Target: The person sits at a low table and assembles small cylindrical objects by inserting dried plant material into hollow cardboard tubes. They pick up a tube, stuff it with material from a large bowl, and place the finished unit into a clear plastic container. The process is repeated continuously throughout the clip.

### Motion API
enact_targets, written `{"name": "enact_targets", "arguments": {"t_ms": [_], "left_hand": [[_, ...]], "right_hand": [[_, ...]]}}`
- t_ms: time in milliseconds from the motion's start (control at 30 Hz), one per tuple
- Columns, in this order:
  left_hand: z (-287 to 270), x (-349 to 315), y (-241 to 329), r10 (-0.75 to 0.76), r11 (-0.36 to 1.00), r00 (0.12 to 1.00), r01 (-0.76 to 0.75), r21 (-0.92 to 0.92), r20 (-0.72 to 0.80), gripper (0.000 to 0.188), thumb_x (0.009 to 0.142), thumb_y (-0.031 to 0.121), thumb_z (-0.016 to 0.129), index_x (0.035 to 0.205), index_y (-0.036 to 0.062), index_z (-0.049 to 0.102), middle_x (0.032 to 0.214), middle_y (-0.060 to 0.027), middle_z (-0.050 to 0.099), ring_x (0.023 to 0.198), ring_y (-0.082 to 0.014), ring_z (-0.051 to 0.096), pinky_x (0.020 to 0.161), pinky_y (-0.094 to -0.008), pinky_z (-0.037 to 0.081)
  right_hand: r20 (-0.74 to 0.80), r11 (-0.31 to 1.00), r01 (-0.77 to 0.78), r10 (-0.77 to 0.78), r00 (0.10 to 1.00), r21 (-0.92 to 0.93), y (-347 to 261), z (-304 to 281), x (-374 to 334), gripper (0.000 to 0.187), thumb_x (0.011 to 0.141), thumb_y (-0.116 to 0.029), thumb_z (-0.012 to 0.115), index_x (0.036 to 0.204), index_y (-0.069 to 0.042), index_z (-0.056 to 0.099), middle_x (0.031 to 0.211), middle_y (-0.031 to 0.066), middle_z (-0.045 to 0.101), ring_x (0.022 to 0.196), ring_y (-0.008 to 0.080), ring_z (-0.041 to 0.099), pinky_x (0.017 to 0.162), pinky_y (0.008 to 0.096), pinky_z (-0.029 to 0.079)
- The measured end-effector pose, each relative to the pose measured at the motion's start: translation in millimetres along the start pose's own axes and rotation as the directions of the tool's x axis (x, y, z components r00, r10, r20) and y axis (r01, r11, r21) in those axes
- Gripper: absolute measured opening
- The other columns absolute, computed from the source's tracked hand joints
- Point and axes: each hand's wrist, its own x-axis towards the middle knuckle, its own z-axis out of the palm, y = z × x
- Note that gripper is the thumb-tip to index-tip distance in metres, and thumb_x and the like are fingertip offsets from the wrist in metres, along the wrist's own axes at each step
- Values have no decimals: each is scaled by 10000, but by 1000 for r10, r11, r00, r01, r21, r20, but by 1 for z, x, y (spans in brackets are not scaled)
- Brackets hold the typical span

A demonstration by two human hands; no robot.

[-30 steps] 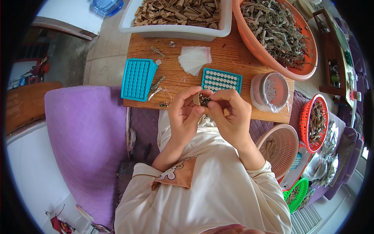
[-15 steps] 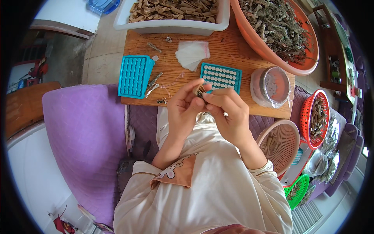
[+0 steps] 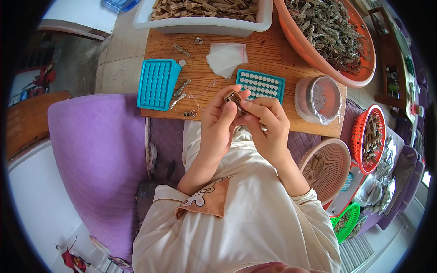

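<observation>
Between my two hands, above my lap at the table's near edge, is a small brown plastic piece (image 3: 233, 97), hollow and slotted on the face that shows; its exact kind is too small to make out. My left hand (image 3: 218, 116) pinches it between thumb and fingers. My right hand (image 3: 266, 120) has its thumb and index finger closed at the piece's right lower side, and what lies between those fingertips is hidden. Just beyond my hands sits a teal tray (image 3: 283, 87) with rows of round white discs.
On the wooden table (image 3: 264, 50) lie stacked teal trays (image 3: 157, 84), clear bags (image 3: 225, 59) and a lined tub (image 3: 298, 100). Behind stand a white bin (image 3: 205, 28) of brown pieces and an orange basin (image 3: 314, 59). Baskets, one of them beige (image 3: 318, 191), stand right.
The brown piece has turned in my fingers and now shows its slotted face. My right fingertips have moved slightly lower on it.
</observation>
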Motion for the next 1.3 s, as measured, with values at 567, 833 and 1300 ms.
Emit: {"name": "enact_targets", "arguments": {"t_ms": [567,833,1300], "left_hand": [[2,3,-2,-43,991,997,35,-131,-60,301,882,185,456,1129,15,425,1065,-124,545,885,-224,592,714,-285,535],[3,2,-9,26,1000,1000,-26,7,2,318,884,169,449,1160,17,410,1085,-152,537,967,-242,557,807,-343,495],[-7,-7,-30,-27,877,1000,17,480,14,281,880,113,459,1142,16,429,1032,-125,561,912,-143,553,780,-241,444]], "right_hand": [[120,905,-350,330,936,242,8,3,-6,402,709,132,500,1077,-28,481,999,125,502,804,219,576,612,282,482],[203,630,-441,415,887,639,7,-4,4,371,695,96,487,1060,32,465,985,109,537,853,159,565,769,256,464],[321,661,-602,509,799,449,51,2,-20,177,735,0,586,885,22,495,825,61,573,770,80,551,693,214,460]]}}
